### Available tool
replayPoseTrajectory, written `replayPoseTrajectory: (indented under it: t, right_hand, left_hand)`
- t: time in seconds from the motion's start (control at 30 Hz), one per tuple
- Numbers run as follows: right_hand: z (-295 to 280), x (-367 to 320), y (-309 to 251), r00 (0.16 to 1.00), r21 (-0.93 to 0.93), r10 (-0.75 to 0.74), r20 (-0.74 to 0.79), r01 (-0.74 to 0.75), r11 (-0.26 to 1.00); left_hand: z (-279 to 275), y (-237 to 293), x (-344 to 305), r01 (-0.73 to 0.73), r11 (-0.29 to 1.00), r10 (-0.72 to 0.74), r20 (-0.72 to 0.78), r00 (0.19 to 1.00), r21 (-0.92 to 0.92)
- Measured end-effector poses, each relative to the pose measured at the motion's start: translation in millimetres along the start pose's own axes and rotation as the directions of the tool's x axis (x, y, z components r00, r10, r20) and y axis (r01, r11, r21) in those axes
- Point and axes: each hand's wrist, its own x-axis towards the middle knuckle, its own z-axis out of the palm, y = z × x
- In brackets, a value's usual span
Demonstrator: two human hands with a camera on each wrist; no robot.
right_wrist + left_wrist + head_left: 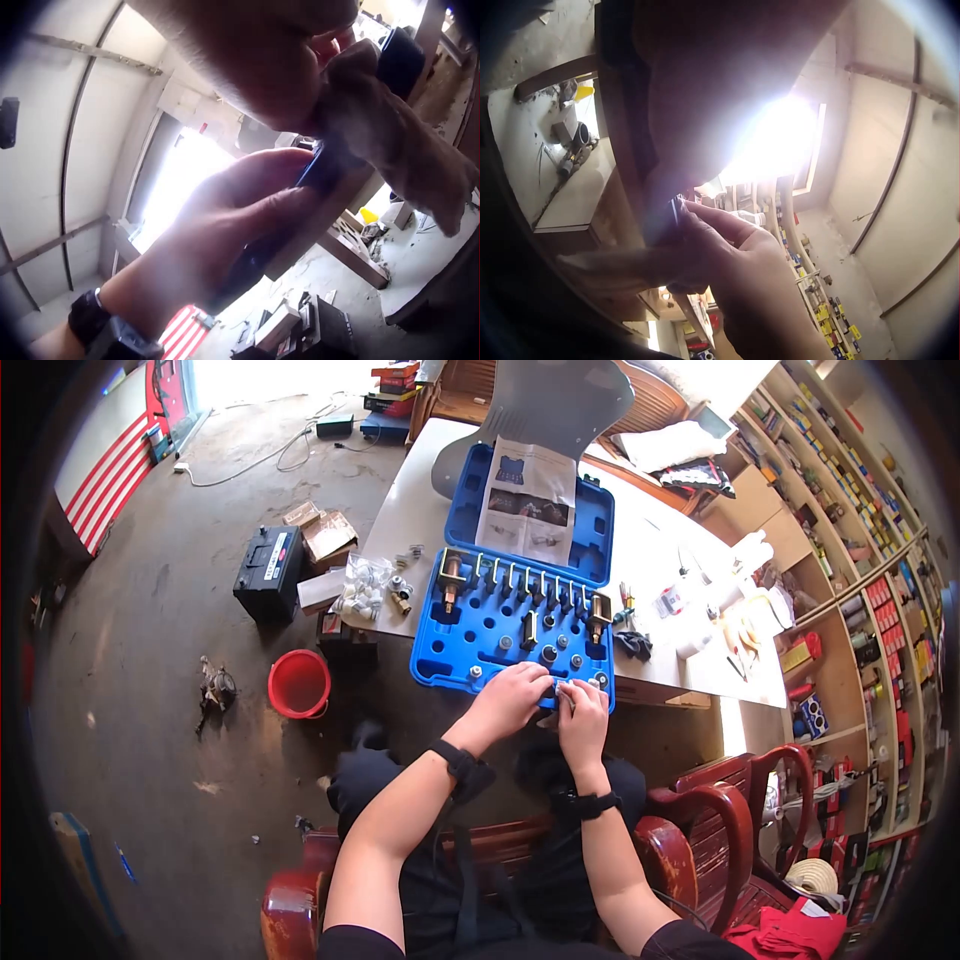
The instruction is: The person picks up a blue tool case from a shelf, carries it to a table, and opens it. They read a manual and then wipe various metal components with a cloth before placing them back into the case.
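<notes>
An open blue case [440, 660] with metal pieces in its slots lies on the table, a printed sheet [528, 510] against its lid. My left hand [512, 700] [217, 217] is at the case's front edge; the right wrist view has its thumb and fingers on either side of the blue rim [309, 174]. Just beside it, my right hand [584, 722] [742, 262] pinches a crumpled greyish cloth [409, 146] that hangs off past the fingers. What lies between the fingertips of the two hands is mostly hidden.
Left of the case are a bag of small parts [365, 588] and loose fittings. Right of it lie a dark glove [633, 645] and a white bottle [692, 647]. On the floor stand a red bucket [299, 684] and a black battery [268, 572]. Wooden chairs [700, 815] are close by.
</notes>
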Motion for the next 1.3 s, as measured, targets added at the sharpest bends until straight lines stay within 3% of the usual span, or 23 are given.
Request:
replayPoseTrajectory:
  t: [0.13,0.27,0.37,0.4,0.47,0.5,0.53,0.6,0.67,0.73,0.8,0.9,1.0,1.07,1.13,1.17,1.27,1.3]
  right_hand:
    - [5,10,3,0.997,0.050,0.072,0.037,-0.074,0.996]
    - [1,11,5,0.998,0.004,0.020,0.058,-0.021,1.000]
    - [-5,-7,9,0.998,0.138,0.039,-0.057,-0.031,0.990]
    - [-14,-14,9,0.990,0.142,0.073,-0.118,-0.056,0.988]
    - [-19,-29,22,0.923,0.195,0.302,-0.239,-0.259,0.946]
    - [-20,-31,24,0.831,0.390,0.483,-0.276,-0.363,0.846]
    - [-23,-32,27,0.781,0.375,0.536,-0.320,-0.415,0.829]
    - [-23,-28,23,0.833,0.292,0.414,-0.366,-0.319,0.901]
    - [-23,-22,6,0.956,0.286,0.238,-0.170,-0.184,0.941]
    - [-16,-26,2,0.992,0.181,0.037,-0.118,-0.016,0.983]
    - [-19,-29,20,0.993,0.162,0.049,-0.111,-0.031,0.986]
    - [-26,-34,38,0.955,0.188,0.254,-0.152,-0.225,0.956]
    - [-24,-32,27,0.966,0.158,0.221,-0.134,-0.199,0.967]
    - [-21,-28,18,0.990,0.175,0.112,-0.084,-0.096,0.980]
    - [-26,-21,26,0.986,0.188,0.163,-0.043,-0.152,0.970]
    - [-28,-17,31,0.977,0.124,0.201,-0.064,-0.193,0.973]
    - [-26,-6,33,0.920,0.188,0.339,-0.198,-0.304,0.934]
    - [-23,-3,31,0.959,0.170,0.230,-0.163,-0.202,0.965]
  left_hand:
    - [2,-1,0,0.006,1.000,-0.006,0.005,1.000,-0.016]
    - [1,-1,1,-0.005,1.000,0.005,0.003,1.000,-0.005]
    - [0,-1,1,0.001,1.000,-0.001,0.005,1.000,-0.016]
    - [-2,-1,2,-0.004,1.000,0.004,0.000,1.000,-0.014]
    - [-3,2,2,0.024,1.000,-0.024,0.027,0.999,-0.002]
    - [-3,2,3,0.031,1.000,-0.030,0.030,0.999,-0.005]
    - [-3,4,3,0.042,0.999,-0.041,0.031,0.999,-0.010]
    - [-5,5,4,0.037,0.999,-0.037,0.031,0.999,-0.012]
    - [-6,6,5,0.028,0.999,-0.027,0.041,0.999,-0.020]
    - [-4,5,5,0.047,0.998,-0.046,0.041,0.998,-0.028]
    - [-7,7,7,0.039,0.999,-0.038,0.042,0.998,-0.026]
    - [-7,6,7,0.017,1.000,-0.016,0.032,0.999,-0.011]
    - [-4,6,7,0.030,1.000,-0.030,0.042,0.999,-0.008]
    - [-4,6,7,0.040,0.999,-0.040,0.043,0.998,0.003]
    - [-6,8,7,0.041,0.999,-0.042,0.042,0.998,0.012]
    - [-6,9,6,0.034,0.999,-0.034,0.039,0.999,0.005]
    - [-6,5,7,0.021,1.000,-0.021,0.019,1.000,-0.001]
    - [-6,4,7,0.025,1.000,-0.025,0.034,0.999,0.002]
